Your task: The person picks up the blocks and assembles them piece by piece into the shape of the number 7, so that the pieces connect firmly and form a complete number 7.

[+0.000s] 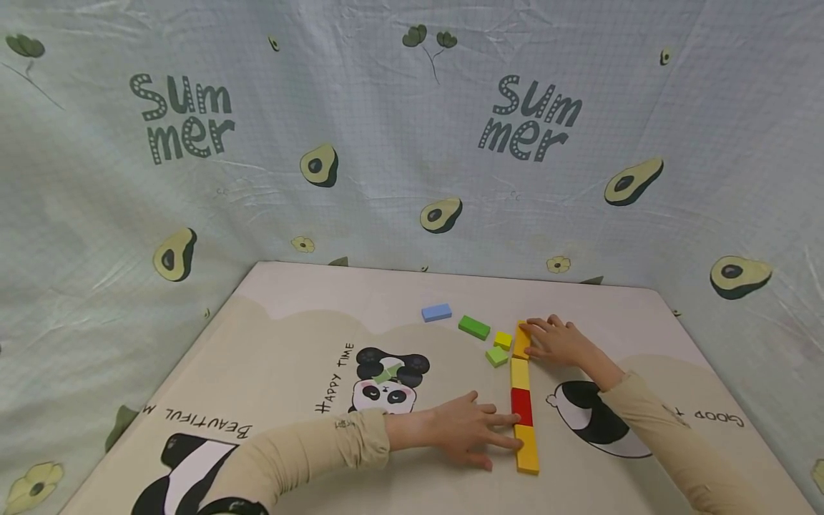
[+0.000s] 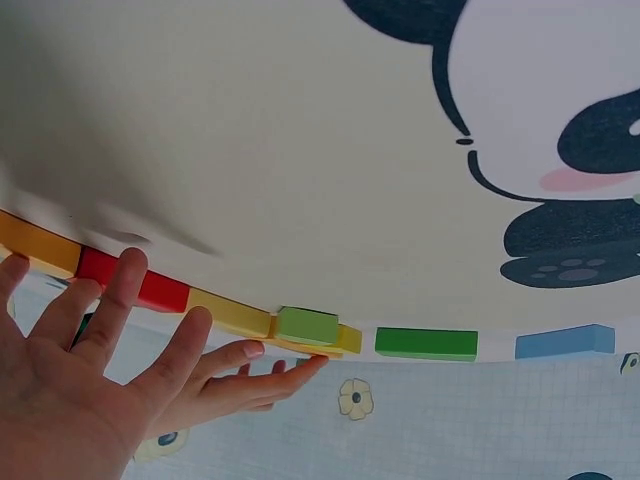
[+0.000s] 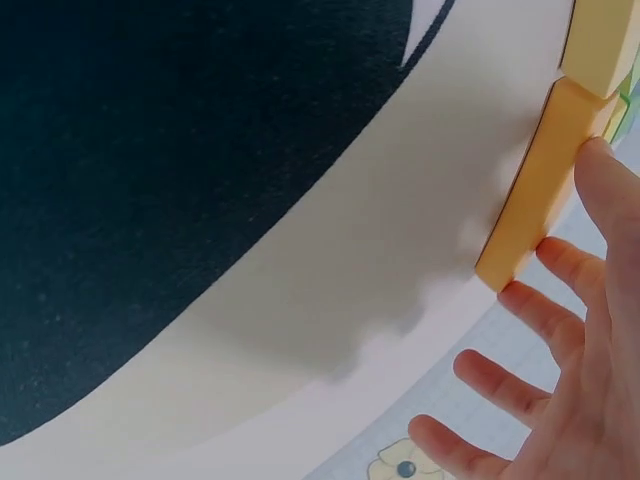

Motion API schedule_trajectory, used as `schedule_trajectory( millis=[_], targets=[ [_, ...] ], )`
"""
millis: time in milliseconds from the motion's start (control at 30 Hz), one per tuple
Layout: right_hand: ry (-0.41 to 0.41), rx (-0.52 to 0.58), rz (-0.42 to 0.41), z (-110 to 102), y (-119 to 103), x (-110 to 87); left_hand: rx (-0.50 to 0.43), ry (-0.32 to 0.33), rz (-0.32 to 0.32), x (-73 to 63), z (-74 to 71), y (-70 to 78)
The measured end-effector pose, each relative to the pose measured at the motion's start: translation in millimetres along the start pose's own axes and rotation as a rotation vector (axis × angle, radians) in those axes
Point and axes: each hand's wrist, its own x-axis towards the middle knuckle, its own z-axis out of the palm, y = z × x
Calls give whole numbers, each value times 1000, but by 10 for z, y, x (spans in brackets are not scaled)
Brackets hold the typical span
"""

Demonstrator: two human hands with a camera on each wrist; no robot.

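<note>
A straight row of blocks runs away from me, with an orange block nearest, then a red block, a pale yellow block and a second orange block at the far end. My left hand lies left of the row, fingers spread, fingertips at the red and near orange blocks. From the right, my right hand reaches the far orange block. In the right wrist view its thumb touches that block, and two fingertips meet it near its end; the other fingers are spread.
Left of the row's far end lie a light green block, a small yellow block, a green block and a blue block. A panda-printed cloth covers the table. Avocado-printed curtain hangs behind and at both sides.
</note>
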Motion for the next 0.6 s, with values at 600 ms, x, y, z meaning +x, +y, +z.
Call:
schedule_trajectory(
  millis=[600],
  targets=[
    [-118, 27, -17, -94, -37, 52, -9, 3, -1, -20, -50, 6]
  ],
)
